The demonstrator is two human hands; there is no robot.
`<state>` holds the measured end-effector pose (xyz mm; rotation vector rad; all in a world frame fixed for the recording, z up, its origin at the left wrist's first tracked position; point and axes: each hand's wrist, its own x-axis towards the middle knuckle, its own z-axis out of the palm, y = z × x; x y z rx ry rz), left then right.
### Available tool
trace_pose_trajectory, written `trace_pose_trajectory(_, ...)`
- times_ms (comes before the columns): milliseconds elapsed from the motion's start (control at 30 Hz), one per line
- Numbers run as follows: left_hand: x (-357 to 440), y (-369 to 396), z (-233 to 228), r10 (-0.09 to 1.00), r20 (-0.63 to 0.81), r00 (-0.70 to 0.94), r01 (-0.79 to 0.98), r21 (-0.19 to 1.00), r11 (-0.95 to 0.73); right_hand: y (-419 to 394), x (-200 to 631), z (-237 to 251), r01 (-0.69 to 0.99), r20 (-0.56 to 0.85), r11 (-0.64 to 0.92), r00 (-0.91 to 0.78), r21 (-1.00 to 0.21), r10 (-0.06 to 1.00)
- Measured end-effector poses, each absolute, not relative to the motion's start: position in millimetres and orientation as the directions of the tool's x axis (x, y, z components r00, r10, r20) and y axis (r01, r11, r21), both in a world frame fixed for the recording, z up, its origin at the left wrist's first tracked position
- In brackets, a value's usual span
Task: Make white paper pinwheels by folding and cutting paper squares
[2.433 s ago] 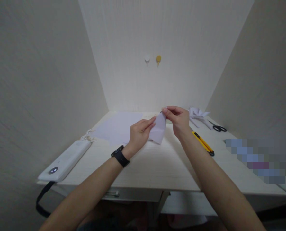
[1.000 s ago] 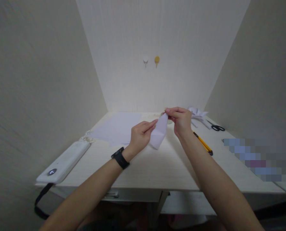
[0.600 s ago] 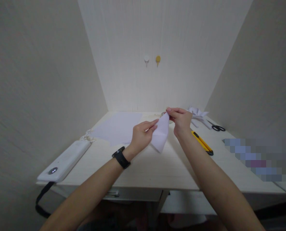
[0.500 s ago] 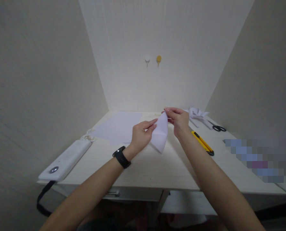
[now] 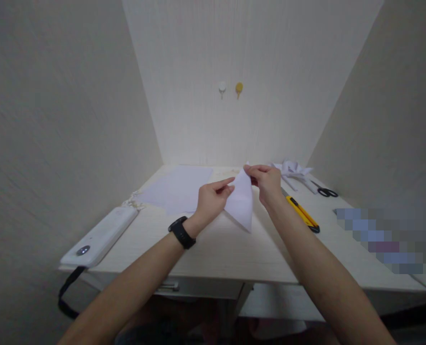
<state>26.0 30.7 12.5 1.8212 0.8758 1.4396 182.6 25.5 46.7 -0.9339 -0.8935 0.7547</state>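
In the head view, just right of the frame's centre, both hands hold a folded white paper (image 5: pixel 241 203) clear of the counter (image 5: pixel 234 249): the left hand (image 5: pixel 213 199), a black watch (image 5: pixel 182 232) on its wrist, has its grip closed on the paper's left edge, and the right hand (image 5: pixel 266 181) pinches the top corner between thumb and fingertips, so the sheet hangs as a pointed shape with its tip down toward the counter. To fold well here, it seems best to keep both pinches tight at the corner, line the edges up before pressing, and run the crease from the pinched corner downward. Left of centre a flat sheet of paper (image 5: pixel 177 189) lies on the counter, with a white device (image 5: pixel 100 237) at the lower left. To the right lie a yellow utility knife (image 5: pixel 302 215), a crumpled folded paper (image 5: pixel 294 170) and black scissors (image 5: pixel 326 191); two small hooks (image 5: pixel 230 88) sit on the back wall
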Motion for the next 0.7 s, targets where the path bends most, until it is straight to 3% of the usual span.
trace_pose_trajectory(267,22.7,42.9,10.7,0.916,0.394,0.08,0.033,0.917,-0.397,29.5,181.7,38.1,-0.055,0.245,0.271,0.285,-0.961,0.927)
trace_pose_trajectory(700,21.8,39.5,14.2,0.971,0.22,0.093,-0.124,0.97,-0.207,33.1,182.3,29.4,0.021,0.265,0.27,0.29,-0.963,0.92)
